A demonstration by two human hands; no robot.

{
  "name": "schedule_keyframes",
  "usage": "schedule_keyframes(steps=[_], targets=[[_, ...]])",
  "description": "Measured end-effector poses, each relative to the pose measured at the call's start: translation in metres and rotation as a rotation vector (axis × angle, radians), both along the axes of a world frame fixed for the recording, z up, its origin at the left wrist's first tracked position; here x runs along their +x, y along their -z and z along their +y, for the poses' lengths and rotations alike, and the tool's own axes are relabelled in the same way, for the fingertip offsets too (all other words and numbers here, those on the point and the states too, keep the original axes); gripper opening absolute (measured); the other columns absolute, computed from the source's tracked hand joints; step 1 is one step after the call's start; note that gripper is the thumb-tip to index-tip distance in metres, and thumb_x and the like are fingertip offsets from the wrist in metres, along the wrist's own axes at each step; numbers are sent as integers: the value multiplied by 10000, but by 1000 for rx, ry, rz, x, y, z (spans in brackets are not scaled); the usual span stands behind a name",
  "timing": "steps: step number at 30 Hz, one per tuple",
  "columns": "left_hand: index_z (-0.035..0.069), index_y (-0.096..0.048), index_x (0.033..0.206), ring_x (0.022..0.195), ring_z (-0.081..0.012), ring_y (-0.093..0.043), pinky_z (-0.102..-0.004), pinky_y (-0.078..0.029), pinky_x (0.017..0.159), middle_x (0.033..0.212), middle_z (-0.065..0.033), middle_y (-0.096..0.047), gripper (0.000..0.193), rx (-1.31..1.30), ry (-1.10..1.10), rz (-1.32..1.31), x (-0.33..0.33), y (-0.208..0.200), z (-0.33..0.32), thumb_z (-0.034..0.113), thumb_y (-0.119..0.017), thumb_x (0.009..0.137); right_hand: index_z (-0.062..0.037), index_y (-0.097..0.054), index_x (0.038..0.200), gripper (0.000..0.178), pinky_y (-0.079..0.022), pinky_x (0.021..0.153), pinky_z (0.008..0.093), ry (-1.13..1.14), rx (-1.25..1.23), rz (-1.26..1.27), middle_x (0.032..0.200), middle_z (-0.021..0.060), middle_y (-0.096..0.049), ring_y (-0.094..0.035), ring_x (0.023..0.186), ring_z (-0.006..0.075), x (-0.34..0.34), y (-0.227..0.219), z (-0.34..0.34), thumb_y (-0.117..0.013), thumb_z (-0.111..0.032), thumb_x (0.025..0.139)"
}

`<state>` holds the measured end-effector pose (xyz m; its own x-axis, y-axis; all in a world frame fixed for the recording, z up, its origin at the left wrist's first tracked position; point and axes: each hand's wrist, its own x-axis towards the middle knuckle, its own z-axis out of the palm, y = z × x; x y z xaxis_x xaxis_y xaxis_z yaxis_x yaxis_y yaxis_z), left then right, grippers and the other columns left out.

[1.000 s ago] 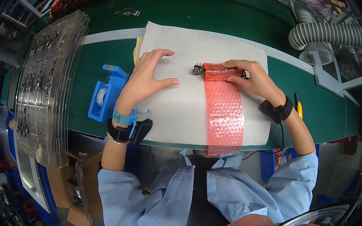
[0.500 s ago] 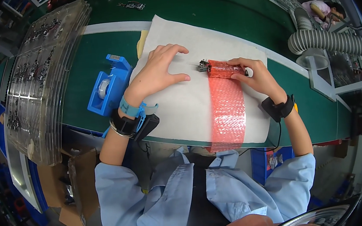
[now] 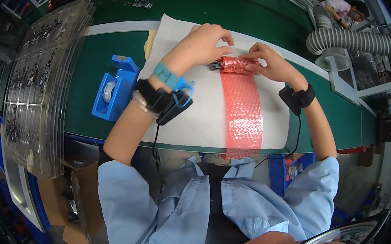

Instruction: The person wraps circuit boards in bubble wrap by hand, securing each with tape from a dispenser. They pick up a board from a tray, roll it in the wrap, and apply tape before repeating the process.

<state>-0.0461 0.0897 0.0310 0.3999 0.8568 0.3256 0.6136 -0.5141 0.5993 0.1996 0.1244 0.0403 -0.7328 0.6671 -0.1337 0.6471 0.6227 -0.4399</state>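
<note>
I judge the step as rolling a small electronic assembly [image 3: 215, 66] into red bubble wrap [image 3: 242, 108]; the roll lies at the strip's far end, over white paper [image 3: 185, 113] on the desk [image 3: 83, 81]. My right hand [image 3: 271, 64] pinches the roll's right end; my left hand [image 3: 201, 46] is open near the exposed left end. Next seems to call for an even roll toward me. Wrap hides most of the assembly; left-thumb contact I can't tell.

Looking like a factory workshop, showing a green workbench [image 3: 93, 61], stacked clear trays [image 3: 41, 137] of small parts [image 3: 47, 29] and a ribbed duct [image 3: 352, 39].
</note>
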Motion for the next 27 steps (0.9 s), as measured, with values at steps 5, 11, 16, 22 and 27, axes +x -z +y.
schedule_keyframes(steps=[5,11,16,22,27], targets=[[67,-679,985,942,-272,-608,-346,-485,814,993,-132,-651,305,-179,6,114,21,8,23,298,-702,787,-95,-673,1148,283,-478,824,333,-47,25,-12,1016,120,-563,-518,954,258,0,1,11,-632,-158,875],[41,-666,981,842,-278,-646,-341,-510,729,935,-140,-672,437,-324,10,171,37,17,27,349,-773,689,-84,-658,1170,304,-430,878,338,-37,-124,-68,1036,114,-563,-514,952,244,-3,-2,22,-631,-186,885],[33,-657,951,810,-287,-654,-341,-512,714,905,-136,-681,432,-323,35,214,47,22,27,326,-789,662,-81,-631,1208,339,-432,898,347,-72,-78,-128,1088,127,-571,-522,982,259,1,-3,23,-632,-184,886],[5,-635,911,803,-303,-651,-357,-507,710,869,-161,-674,403,-178,43,179,45,28,21,290,-789,670,-65,-596,1241,380,-433,922,354,13,260,36,1127,134,-598,-545,1047,277,30,-35,-23,-639,-196,886],[-7,-627,884,783,-311,-643,-357,-501,701,841,-179,-664,335,-120,81,93,42,31,14,235,-773,704,-42,-614,1187,342,-455,892,348,298,283,15,1064,141,-629,-592,1009,266,126,-69,-66,-643,-197,884]])
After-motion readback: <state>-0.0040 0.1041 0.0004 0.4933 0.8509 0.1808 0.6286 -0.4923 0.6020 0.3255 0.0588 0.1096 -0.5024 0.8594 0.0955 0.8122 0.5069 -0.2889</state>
